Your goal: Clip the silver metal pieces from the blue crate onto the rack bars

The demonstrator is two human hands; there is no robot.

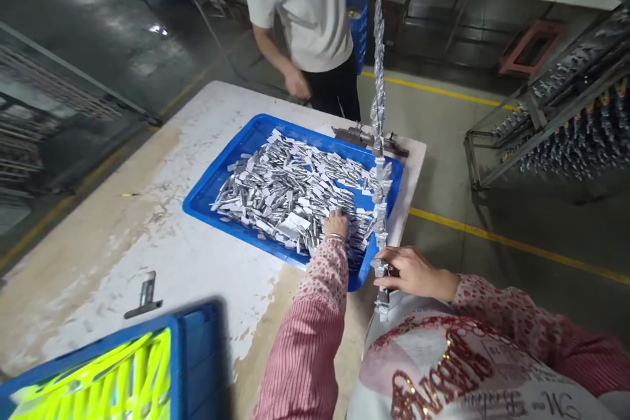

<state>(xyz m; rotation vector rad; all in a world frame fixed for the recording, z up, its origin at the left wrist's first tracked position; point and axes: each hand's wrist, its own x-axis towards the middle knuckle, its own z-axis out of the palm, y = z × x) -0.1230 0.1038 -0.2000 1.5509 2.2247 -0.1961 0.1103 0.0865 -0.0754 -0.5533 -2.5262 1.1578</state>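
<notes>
My left hand (337,224) is down among the small silver, slender pieces with white tabs (280,184) piled in a shallow blue tray (224,228). Its fingers are curled into the pile, and their tips are hidden. With my right hand (411,272) I grip the lower part of a long upright rod (380,203) lined with silver clips. The rod stands along the right side of the tray, rising past its far edge, and its lower end is near my apron (443,354).
A co-worker (310,13) stands across the worn white table (197,118), one hand near the rod's top. A blue bin (197,354) of bright yellow pieces is at lower left, near a metal tool (145,295). A rack (541,105) stands at right.
</notes>
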